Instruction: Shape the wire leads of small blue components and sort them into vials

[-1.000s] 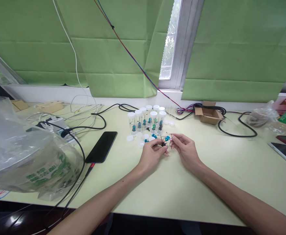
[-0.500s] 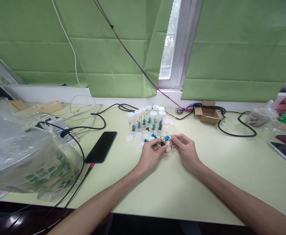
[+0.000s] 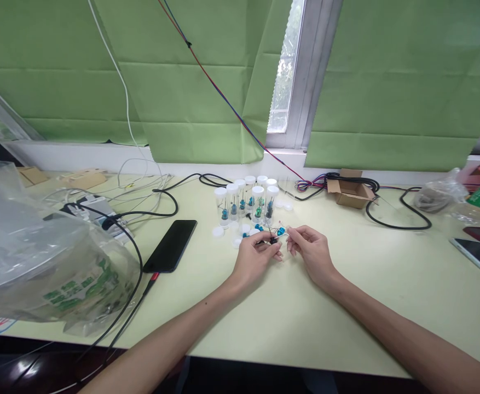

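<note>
My left hand (image 3: 255, 257) pinches a small black part (image 3: 273, 241), which has a thin upright stem, between thumb and fingers, while my right hand (image 3: 311, 249) has its thumb and forefinger closed at the far end of a thin, pale, rod-like piece (image 3: 281, 236); it seems gripped, though at this size I cannot be sure. The black part sits between my 2 hands, just above the pale yellow-green tabletop (image 3: 346, 328). I judge that steadiness matters most here: my left fingers should brace the part without bending its stem, and my right should guide the rod along its own line with light pressure. A small shiny blue part (image 3: 281, 231) lies just beyond my fingertips, and the clear cylindrical tubes with white lids (image 3: 258, 205) stand close behind, so small wrist movements are safer than wide sweeps.
</note>
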{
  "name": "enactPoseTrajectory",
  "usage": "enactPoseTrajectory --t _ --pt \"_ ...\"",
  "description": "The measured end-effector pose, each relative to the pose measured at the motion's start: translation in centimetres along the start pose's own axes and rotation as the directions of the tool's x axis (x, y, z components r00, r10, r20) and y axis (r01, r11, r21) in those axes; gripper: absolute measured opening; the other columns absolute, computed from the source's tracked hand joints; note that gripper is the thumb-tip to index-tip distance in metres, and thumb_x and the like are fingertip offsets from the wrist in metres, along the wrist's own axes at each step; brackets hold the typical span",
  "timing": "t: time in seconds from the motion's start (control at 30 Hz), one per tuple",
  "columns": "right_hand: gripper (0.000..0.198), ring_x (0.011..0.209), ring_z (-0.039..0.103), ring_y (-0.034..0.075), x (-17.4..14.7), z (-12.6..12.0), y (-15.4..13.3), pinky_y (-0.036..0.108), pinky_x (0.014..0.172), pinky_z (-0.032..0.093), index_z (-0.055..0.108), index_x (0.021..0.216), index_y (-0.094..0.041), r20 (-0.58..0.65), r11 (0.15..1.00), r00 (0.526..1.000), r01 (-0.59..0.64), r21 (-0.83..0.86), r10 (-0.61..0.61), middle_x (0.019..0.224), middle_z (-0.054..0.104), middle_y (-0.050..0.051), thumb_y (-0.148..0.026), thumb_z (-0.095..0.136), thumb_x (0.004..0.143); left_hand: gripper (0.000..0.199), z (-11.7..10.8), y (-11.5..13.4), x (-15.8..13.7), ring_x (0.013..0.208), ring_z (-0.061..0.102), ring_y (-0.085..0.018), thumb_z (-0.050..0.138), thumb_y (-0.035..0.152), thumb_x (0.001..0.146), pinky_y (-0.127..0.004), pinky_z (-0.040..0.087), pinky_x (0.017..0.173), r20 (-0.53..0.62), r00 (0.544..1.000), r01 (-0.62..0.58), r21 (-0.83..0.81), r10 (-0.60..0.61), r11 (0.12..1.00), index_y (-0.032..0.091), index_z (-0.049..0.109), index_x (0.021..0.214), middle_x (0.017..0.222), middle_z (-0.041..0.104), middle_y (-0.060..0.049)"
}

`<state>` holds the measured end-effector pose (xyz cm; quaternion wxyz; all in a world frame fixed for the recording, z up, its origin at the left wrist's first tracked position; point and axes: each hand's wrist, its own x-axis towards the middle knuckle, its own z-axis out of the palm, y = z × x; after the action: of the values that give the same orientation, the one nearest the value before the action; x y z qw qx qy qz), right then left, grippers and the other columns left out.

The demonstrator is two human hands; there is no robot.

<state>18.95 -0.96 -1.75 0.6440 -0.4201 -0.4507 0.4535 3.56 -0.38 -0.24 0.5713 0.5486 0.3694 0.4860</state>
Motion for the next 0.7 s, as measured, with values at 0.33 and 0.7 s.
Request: enactPoseTrajectory --t 0.33,0.7 --pt "0.034 0.043 0.047 0.009 -0.33 0.06 -0.35 0.023 0.042 0.035 0.061 0.063 -0.016 -0.013 0.998 1.000 0.000 -0.061 0.000 0.053 0.057 -0.001 -0.042 0.075 0.079 0.026 -0.16 -0.20 -0.07 0.062 0.066 -0.014 0.076 0.034 0.071 -0.029 0.058 0.062 0.005 1.000 -0.007 0.017 0.007 1.000 0.015 0.067 0.085 0.086 0.067 -0.004" --pt "0.038 0.035 0.037 0.006 -0.38 0.10 -0.67 0.022 0.036 0.024 0.060 0.062 -0.017 -0.032 0.993 0.999 -0.045 -0.107 0.042 0.042 0.048 -0.006 -0.049 0.077 0.075 0.027 -0.09 0.05 -0.15 0.061 0.065 -0.014 0.077 0.035 0.069 -0.029 0.058 0.061 -0.006 1.000 0.013 0.013 -0.013 1.000 0.015 0.066 0.082 0.082 0.065 -0.003"
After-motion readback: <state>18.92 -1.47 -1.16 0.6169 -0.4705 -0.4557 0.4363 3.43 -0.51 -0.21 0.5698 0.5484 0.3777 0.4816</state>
